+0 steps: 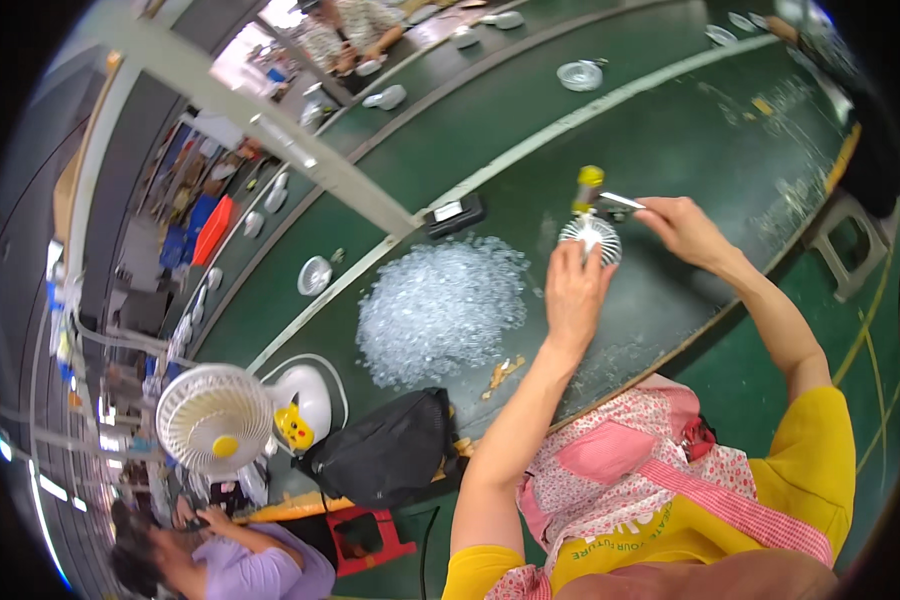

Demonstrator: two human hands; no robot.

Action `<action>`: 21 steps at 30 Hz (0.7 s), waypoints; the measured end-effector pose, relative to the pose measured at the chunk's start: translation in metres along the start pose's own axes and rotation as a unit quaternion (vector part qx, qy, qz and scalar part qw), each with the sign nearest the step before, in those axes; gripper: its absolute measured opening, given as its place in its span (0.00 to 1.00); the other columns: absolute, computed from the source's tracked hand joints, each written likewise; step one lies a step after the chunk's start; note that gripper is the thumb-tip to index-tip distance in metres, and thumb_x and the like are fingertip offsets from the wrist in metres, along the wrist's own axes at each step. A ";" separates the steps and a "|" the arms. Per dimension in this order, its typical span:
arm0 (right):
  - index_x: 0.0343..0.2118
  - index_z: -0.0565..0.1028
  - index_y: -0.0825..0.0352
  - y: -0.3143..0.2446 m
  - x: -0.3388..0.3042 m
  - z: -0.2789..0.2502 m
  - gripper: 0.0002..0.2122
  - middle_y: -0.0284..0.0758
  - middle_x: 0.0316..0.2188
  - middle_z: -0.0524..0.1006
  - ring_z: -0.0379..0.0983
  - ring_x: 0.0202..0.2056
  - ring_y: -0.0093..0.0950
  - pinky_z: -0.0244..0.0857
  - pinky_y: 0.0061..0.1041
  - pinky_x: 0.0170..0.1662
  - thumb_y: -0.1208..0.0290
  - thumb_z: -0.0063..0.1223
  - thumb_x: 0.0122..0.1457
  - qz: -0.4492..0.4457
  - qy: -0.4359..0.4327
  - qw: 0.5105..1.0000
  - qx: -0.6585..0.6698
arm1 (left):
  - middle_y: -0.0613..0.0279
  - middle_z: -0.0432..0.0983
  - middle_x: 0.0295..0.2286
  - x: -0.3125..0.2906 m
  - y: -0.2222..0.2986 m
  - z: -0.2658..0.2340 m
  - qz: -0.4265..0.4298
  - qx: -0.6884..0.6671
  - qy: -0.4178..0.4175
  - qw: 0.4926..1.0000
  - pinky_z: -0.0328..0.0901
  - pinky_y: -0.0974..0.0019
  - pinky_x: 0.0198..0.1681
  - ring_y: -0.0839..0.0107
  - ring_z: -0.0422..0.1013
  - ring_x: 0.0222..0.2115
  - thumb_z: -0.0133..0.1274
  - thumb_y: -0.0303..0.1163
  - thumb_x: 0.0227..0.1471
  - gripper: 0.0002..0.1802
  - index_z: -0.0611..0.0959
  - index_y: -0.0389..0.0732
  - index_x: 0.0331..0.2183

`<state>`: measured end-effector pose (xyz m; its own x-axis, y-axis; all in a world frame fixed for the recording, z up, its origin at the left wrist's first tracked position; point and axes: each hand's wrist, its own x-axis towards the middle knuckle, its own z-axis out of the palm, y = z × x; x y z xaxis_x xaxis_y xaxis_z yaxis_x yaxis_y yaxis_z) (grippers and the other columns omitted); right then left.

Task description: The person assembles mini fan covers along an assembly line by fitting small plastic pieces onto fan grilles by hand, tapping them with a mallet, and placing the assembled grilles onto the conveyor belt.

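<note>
1. Finned white disc (590, 238), round with ribs like a small grille, is on the green table (670, 140), a little in from the near edge, which runs diagonally from the lower left to the upper right.
2. Left hand (575, 290) comes from below with the forearm stretched out; its fingers lie on the near rim of the disc and press or pinch it. The grip is closed on the disc.
3. Right hand (685, 228) is just to the right of the disc. It is closed around a thin silver tool (620, 201), whose tip points left over the top of the disc.
4. A small bottle with a yellow cap (589, 188) stands upright just behind the disc, touching or nearly touching it; I cannot tell which.
5. To the left of the disc is a wide heap of clear small parts (440, 308). Between the heap and the disc there is a narrow strip of bare green surface.
6. A dark flat device (454, 214) lies behind the heap, beside the pale line (610, 100) that crosses the table lengthwise.
7. Right of the hands the table surface is free up to its corner, with only small crumbs.
8. At the near edge on the left are a black bag (385, 450) and a white desk fan (215, 418), well apart from the hands.
9. Another person (240, 560) sits at the lower left.
</note>
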<state>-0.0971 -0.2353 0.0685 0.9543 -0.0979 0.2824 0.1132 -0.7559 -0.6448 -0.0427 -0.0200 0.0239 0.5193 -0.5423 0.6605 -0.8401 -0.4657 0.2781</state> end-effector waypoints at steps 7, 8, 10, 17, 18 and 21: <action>0.53 0.70 0.68 0.099 0.045 0.018 0.17 0.45 0.51 0.71 0.65 0.54 0.43 0.57 0.36 0.59 0.79 0.46 0.59 -0.100 0.124 0.960 -0.230 | 0.56 0.72 0.33 -0.008 -0.041 -0.005 0.002 0.086 0.127 0.988 0.63 0.57 0.40 0.59 0.69 0.37 0.52 0.29 0.40 0.09 0.79 0.40 0.29; 0.53 0.70 0.70 0.120 0.049 0.015 0.16 0.44 0.50 0.71 0.67 0.54 0.39 0.57 0.31 0.59 0.79 0.45 0.61 -0.126 0.102 0.975 -0.150 | 0.58 0.70 0.29 -0.001 -0.041 -0.009 -0.006 0.096 0.118 0.988 0.61 0.58 0.39 0.60 0.67 0.35 0.51 0.30 0.38 0.07 0.78 0.41 0.26; 0.53 0.70 0.70 0.163 0.058 0.010 0.14 0.38 0.50 0.72 0.68 0.52 0.27 0.60 0.23 0.56 0.74 0.44 0.67 -0.078 0.046 0.996 0.006 | 0.59 0.70 0.29 0.007 -0.046 0.011 -0.048 0.192 0.084 0.977 0.59 0.58 0.43 0.61 0.65 0.38 0.53 0.31 0.38 0.05 0.80 0.42 0.23; 0.44 0.72 0.70 0.136 0.100 0.066 0.08 0.33 0.37 0.73 0.69 0.38 0.23 0.63 0.21 0.45 0.76 0.46 0.64 -0.081 -0.147 0.983 0.070 | 0.53 0.72 0.33 -0.001 -0.074 0.011 -0.183 0.250 0.039 0.950 0.56 0.57 0.51 0.57 0.63 0.45 0.52 0.27 0.41 0.08 0.84 0.36 0.24; 0.39 0.71 0.70 0.141 0.100 0.073 0.04 0.31 0.31 0.71 0.66 0.33 0.20 0.61 0.19 0.39 0.76 0.47 0.63 -0.075 -0.120 0.986 0.087 | 0.52 0.72 0.33 -0.001 -0.074 0.014 -0.181 0.245 0.045 0.951 0.56 0.57 0.51 0.57 0.63 0.45 0.52 0.26 0.42 0.08 0.84 0.35 0.24; 0.36 0.71 0.70 0.101 0.107 0.074 0.03 0.30 0.28 0.70 0.65 0.31 0.18 0.60 0.17 0.37 0.76 0.47 0.64 -0.048 -0.188 0.978 0.075 | 0.52 0.72 0.33 -0.002 -0.081 0.014 -0.196 0.235 0.041 0.951 0.56 0.56 0.51 0.56 0.63 0.45 0.52 0.26 0.42 0.08 0.84 0.34 0.24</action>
<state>0.0368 -0.2742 -0.0196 0.9683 0.2356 0.0828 0.2192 -0.6432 -0.7337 0.0268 0.0090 -0.0098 0.7474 -0.2152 0.6286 -0.4118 -0.8925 0.1841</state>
